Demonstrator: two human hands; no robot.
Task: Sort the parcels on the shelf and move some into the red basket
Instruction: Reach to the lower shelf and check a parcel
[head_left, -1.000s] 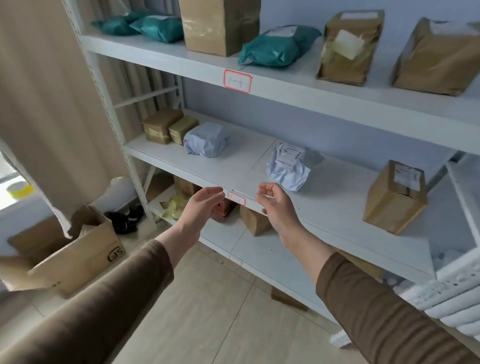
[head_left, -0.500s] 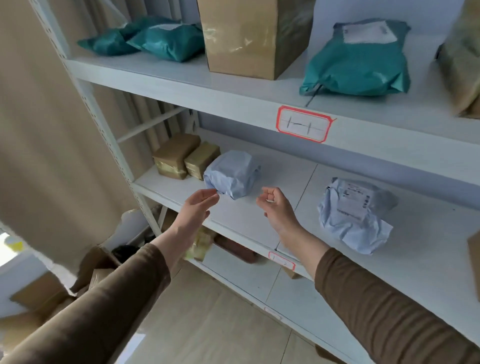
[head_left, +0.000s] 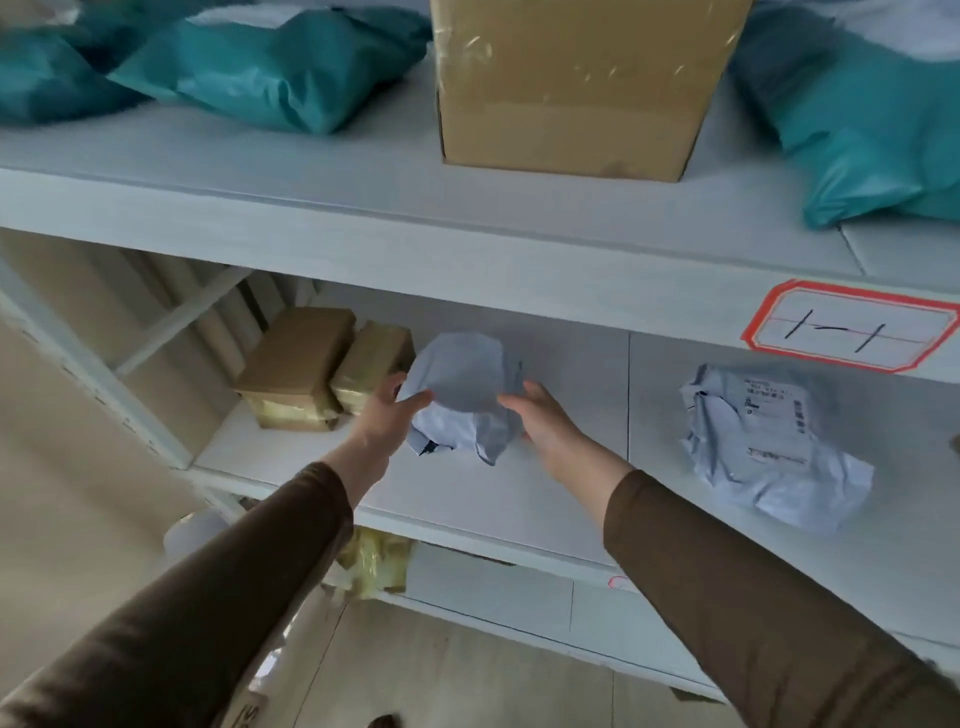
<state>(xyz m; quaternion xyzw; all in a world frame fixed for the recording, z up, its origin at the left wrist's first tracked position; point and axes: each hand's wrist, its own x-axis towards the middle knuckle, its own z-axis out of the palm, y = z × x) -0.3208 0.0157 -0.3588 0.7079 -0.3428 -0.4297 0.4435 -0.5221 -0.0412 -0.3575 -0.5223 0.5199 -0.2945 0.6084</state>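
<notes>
A pale blue-grey bag parcel (head_left: 462, 384) lies on the middle shelf (head_left: 498, 499). My left hand (head_left: 387, 415) grips its left side, thumb over the top front. My right hand (head_left: 540, 415) holds its right side, fingers curled against the wrapping. A second blue-grey parcel (head_left: 763, 441) with a printed label lies further right on the same shelf. Two brown taped boxes (head_left: 322, 369) sit at the shelf's left end, just beside the held parcel. The red basket is not in view.
The upper shelf (head_left: 415, 208) carries teal bag parcels (head_left: 270, 67), a big cardboard box (head_left: 571, 88) and another teal bag (head_left: 862, 135). A red-bordered label (head_left: 852, 327) is stuck on its front edge. A lower shelf (head_left: 498, 592) holds a yellowish wrapped parcel (head_left: 374, 566).
I have come closer to the shelf. Both hands reached forward from in front of the shelf edge and closed around the left blue-grey parcel.
</notes>
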